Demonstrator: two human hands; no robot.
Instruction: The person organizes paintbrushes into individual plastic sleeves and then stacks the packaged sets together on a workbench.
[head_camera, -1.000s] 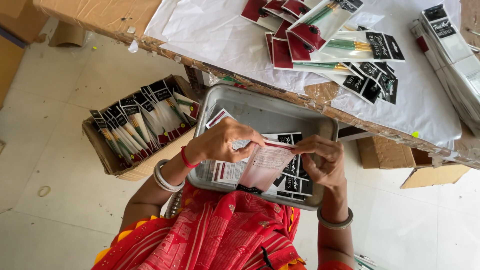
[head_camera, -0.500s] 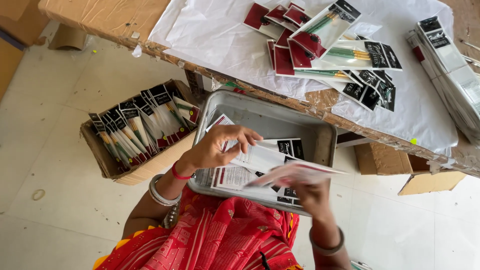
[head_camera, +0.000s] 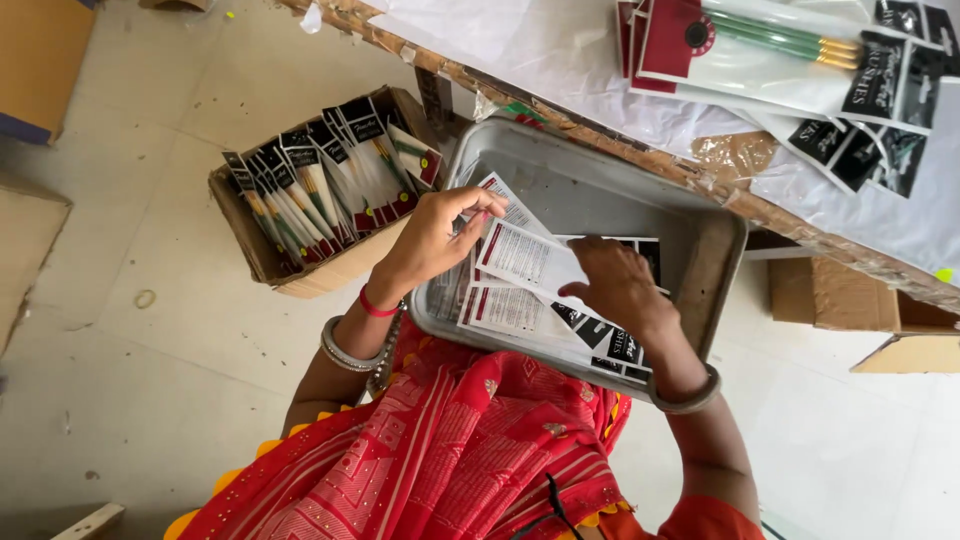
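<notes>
A grey metal tray (head_camera: 600, 185) rests on my lap, which is draped in red patterned cloth. Inside it lie several flat printed card packets (head_camera: 510, 305), white on one side and black on the other. My left hand (head_camera: 435, 235) pinches the top corner of one white packet (head_camera: 525, 255) at the tray's left side. My right hand (head_camera: 620, 285) lies flat, palm down, on the packets in the middle of the tray, pressing them.
A cardboard box (head_camera: 300, 270) on the floor at my left holds several upright packets of brushes. A table (head_camera: 640, 150) covered with white sheet stands ahead, with more brush packets (head_camera: 780, 50) on it. More cardboard boxes (head_camera: 850, 300) sit under the table at right.
My right hand has let go of the card it held up and come down flat onto the packets in the tray. My left hand has shifted to a packet's top corner.
</notes>
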